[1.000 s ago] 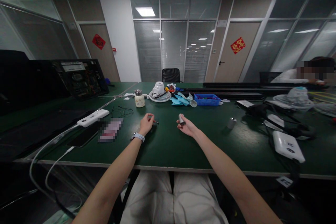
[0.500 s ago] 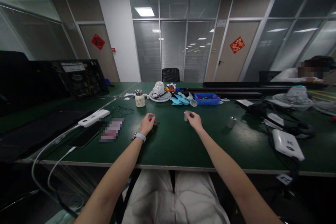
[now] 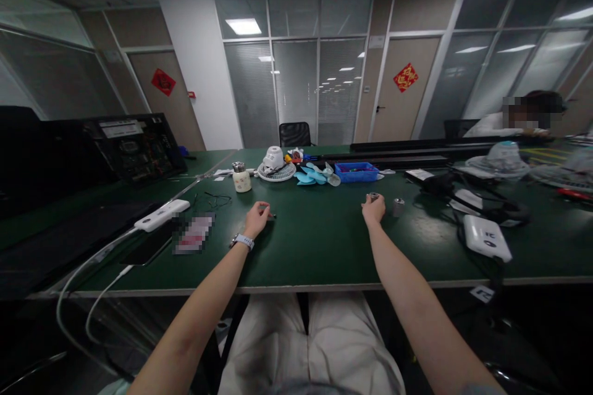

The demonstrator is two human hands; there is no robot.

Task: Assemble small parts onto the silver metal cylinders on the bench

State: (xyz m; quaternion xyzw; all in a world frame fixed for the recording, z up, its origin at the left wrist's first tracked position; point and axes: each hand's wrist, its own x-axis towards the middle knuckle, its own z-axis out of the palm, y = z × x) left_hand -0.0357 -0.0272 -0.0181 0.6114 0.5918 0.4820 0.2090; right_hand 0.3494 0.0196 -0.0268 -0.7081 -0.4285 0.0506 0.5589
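Observation:
My right hand (image 3: 373, 210) reaches out over the green table (image 3: 319, 241), fingers closed on a small metal cylinder (image 3: 373, 197). A second small metal cylinder (image 3: 397, 207) stands on the table just to its right, apart from the hand. My left hand (image 3: 257, 218), with a watch on the wrist, rests on the table with fingers curled around a small dark object (image 3: 271, 216) I cannot make out.
A white power strip (image 3: 162, 215) with cables and a dark phone lie at the left. At the back stand a small jar (image 3: 241, 178), a white fan grille (image 3: 275, 168), blue fan blades (image 3: 315, 175) and a blue tray (image 3: 356, 171). White adapters and black cables crowd the right. Another person sits far right.
My right hand has moved to the right and farther out with the small cylinder, close to the second cylinder. The left hand has stayed in place.

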